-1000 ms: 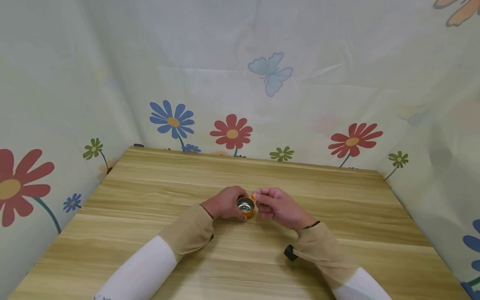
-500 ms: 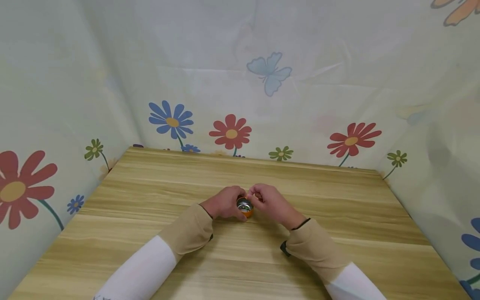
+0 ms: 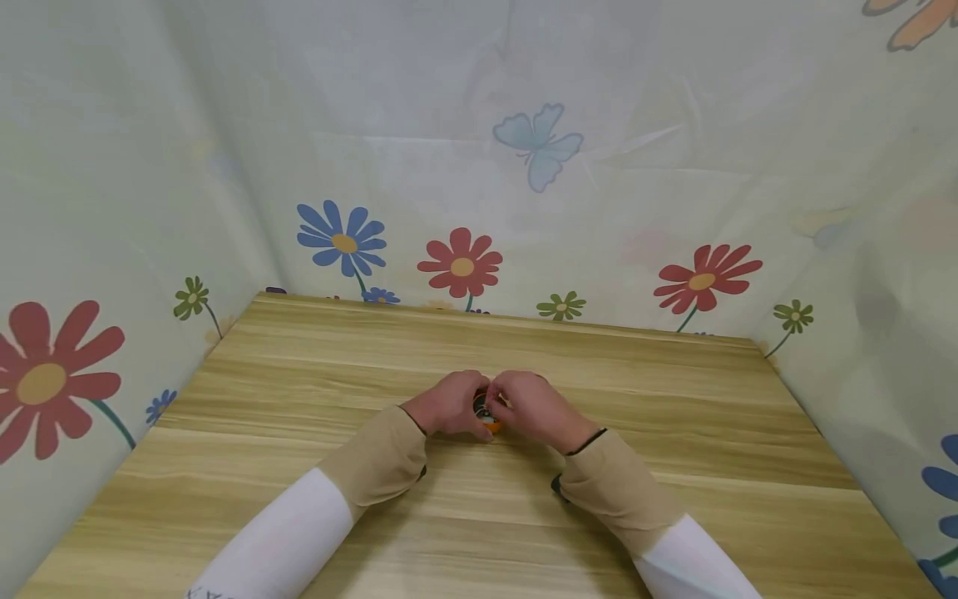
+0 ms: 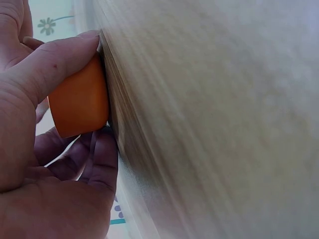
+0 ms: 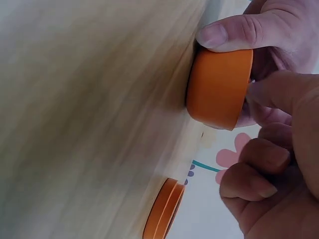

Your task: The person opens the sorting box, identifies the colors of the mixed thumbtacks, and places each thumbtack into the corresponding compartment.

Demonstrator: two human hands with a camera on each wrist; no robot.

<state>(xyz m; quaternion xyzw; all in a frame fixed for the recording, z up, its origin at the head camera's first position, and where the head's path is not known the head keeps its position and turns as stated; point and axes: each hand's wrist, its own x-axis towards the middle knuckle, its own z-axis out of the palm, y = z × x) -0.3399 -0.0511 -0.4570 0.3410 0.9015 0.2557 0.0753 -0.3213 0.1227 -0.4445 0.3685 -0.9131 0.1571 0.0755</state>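
Observation:
A small orange container (image 3: 491,426) stands on the wooden table (image 3: 479,532) at its middle. My left hand (image 3: 449,408) grips the container from the left; in the left wrist view the thumb (image 4: 55,59) and fingers wrap its orange wall (image 4: 79,102). My right hand (image 3: 527,405) comes in from the right, and its fingertips cover the container's open top. In the right wrist view a right finger (image 5: 281,94) lies across the mouth of the container (image 5: 219,89), with the other fingers curled below. Whether the right fingertips pinch anything is hidden.
An orange disc-shaped lid (image 5: 164,209) lies flat on the table beyond the container, seen only in the right wrist view. Flower-printed cloth walls (image 3: 464,266) close in the table at the back and on both sides.
My right hand, which pinched a small orange bit beside the container, has moved left and down onto its open top. The shiny inside is now covered. My left hand has stayed put.

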